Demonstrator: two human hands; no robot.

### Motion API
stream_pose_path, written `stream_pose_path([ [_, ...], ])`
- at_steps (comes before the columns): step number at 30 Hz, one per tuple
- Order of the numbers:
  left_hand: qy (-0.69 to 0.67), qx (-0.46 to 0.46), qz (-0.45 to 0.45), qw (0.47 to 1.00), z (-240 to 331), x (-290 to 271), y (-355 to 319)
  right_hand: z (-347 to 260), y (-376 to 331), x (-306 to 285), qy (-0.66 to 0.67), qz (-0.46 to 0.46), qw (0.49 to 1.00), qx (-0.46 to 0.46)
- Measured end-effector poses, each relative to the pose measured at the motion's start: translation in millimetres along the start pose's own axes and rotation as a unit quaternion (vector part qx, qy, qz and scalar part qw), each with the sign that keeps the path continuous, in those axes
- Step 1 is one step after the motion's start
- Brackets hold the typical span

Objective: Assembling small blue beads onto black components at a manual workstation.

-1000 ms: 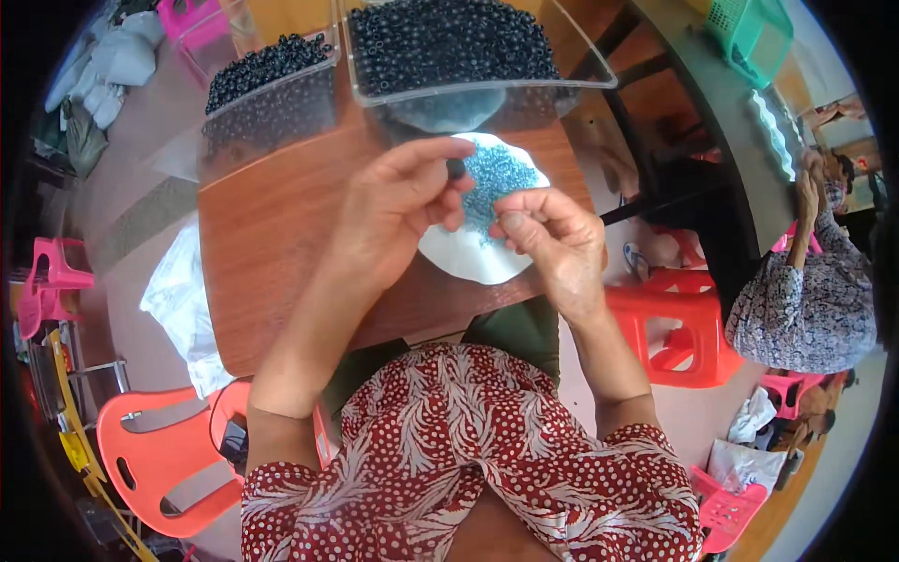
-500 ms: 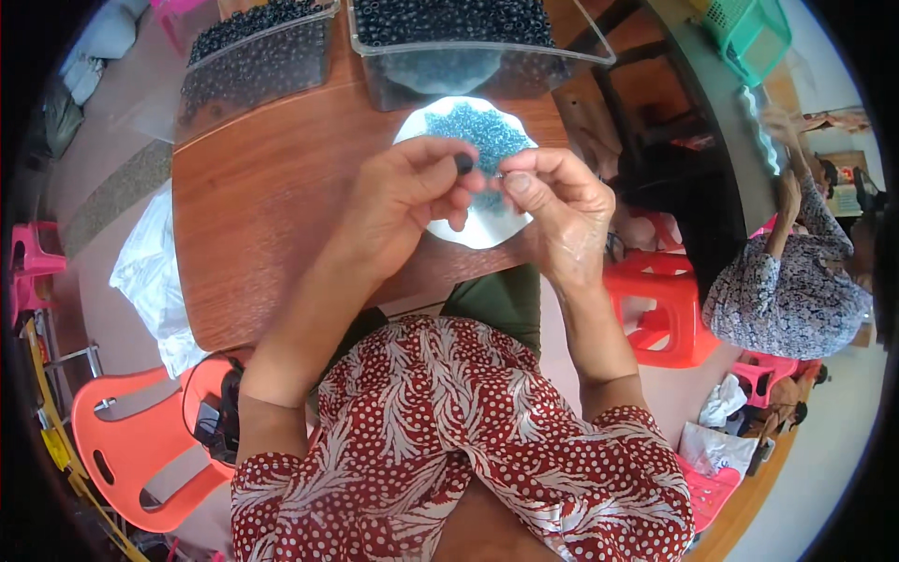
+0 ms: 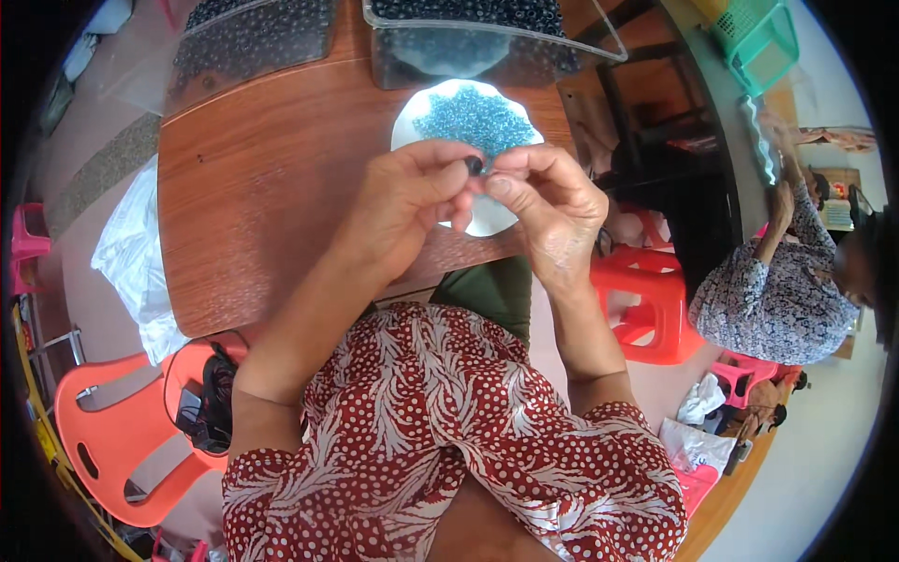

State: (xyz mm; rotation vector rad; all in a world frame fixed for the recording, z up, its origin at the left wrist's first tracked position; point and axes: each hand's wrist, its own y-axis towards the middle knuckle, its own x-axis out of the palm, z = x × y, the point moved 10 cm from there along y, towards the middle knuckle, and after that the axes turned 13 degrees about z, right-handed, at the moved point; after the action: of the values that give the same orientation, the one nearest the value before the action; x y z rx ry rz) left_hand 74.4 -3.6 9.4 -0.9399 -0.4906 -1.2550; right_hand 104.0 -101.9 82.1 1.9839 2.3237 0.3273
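Between the thumb and forefinger of my left hand point(image 3: 398, 201) is a small round black ring-like piece point(image 3: 474, 166). My right hand point(image 3: 557, 211) pinches at the side of that piece; whatever tiny thing its fingertips hold is too small to make out. Both sets of fingertips meet above a white scalloped plate point(image 3: 406, 125). A heap of tiny bluish, shiny pieces point(image 3: 478, 117) lies on the plate, partly hidden by my hands.
Two clear bins, one at the far left point(image 3: 272, 70) and one behind the plate point(image 3: 412, 66), hold many black ring-like pieces on the wooden table point(image 3: 243, 206). A red stool point(image 3: 646, 300) and another person point(image 3: 777, 300) are at right; an orange chair point(image 3: 112, 412) stands at left.
My hands have come together, so the right fingertips now meet the black piece in the left. The view has shifted slightly.
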Motion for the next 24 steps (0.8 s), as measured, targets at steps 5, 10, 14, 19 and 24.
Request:
stream_pose_path([
  [5,0.022,0.031,0.015,0.999,1.9,-6.3,0.4,-8.4,-0.4,8.4,-0.170,-0.045,0.980,-0.094],
  [10,0.082,0.060,0.040,0.994,2.7,-13.9,-0.7,-17.9,1.7,17.1,-0.210,-0.080,0.965,-0.138],
  [14,0.070,0.041,0.019,0.997,-3.2,-14.7,-4.1,-24.8,-1.0,25.3,-0.258,-0.108,0.939,-0.200],
  [19,0.121,0.028,0.034,0.992,-3.7,-17.5,-8.9,-1.5,9.4,21.5,-0.244,-0.123,0.960,-0.063],
  [24,0.132,-0.017,0.006,0.991,-6.5,-19.3,-7.5,31.0,9.6,21.6,-0.150,-0.170,0.966,0.123],
])
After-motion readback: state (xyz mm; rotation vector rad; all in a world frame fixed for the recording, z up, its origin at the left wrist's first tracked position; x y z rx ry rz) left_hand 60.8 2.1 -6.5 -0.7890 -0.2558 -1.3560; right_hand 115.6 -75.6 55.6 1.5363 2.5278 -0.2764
